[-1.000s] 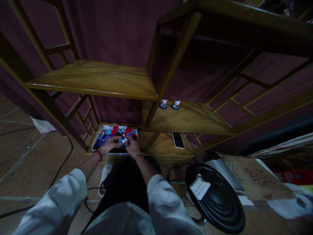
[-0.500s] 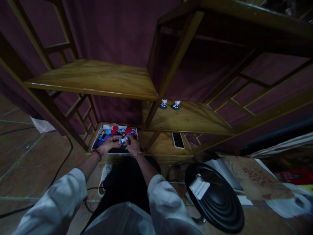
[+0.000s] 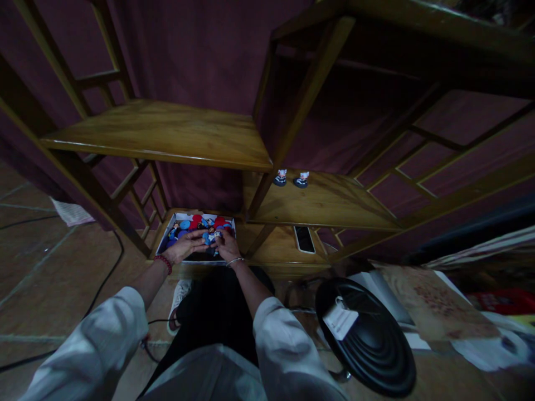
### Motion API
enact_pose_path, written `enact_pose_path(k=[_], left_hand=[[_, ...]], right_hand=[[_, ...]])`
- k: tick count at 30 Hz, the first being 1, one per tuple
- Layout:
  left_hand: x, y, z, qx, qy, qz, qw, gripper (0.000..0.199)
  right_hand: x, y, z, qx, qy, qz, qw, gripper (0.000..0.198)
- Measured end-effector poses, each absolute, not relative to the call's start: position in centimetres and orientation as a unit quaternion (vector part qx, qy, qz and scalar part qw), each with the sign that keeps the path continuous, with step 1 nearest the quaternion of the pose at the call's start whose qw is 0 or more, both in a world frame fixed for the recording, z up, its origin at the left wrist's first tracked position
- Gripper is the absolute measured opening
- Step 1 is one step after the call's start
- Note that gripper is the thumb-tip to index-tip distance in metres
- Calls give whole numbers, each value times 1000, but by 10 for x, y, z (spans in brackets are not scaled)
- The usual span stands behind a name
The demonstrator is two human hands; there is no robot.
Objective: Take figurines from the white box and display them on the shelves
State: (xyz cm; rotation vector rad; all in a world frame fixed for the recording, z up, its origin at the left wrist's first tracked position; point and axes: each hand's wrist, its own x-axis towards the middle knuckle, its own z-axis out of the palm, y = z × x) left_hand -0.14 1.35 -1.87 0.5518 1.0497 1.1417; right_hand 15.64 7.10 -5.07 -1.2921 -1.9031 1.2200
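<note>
Over a white-edged box (image 3: 169,224) on the bottom shelf, my two hands hold a small blue-and-white figurine (image 3: 212,238) between them. The fingers of my left hand (image 3: 186,247) reach to its left side, while those of my right hand (image 3: 227,245) close round its right side. Beneath lie several red, blue and purple figurines and discs (image 3: 196,221), partly covered by my hands. Two small figurines (image 3: 280,177) with dark bases stand apart on the middle shelf to the right; their details are too small to make out.
A wooden shelf board (image 3: 167,133) juts out above the box. To the right, a phone (image 3: 305,239) lies on the bottom shelf. A black round seat (image 3: 368,334) with a white tag stands beside my right arm. Dark cables (image 3: 109,278) run across the tiled floor.
The blue-and-white figurine has turned slightly between my fingers. Both hands stay at nearly the same place over the box.
</note>
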Motion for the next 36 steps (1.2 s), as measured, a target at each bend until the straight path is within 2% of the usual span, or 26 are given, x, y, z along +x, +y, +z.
enact_pose_path(k=[29,36], left_hand=[[0,14,-17,240,480,500,680,40],[-1,15,-21,230,484,497,683,41]], right_hand=[[156,70,-49,-454,-683,486,302,26],[156,68,-45,-474,-692,471,273,29]])
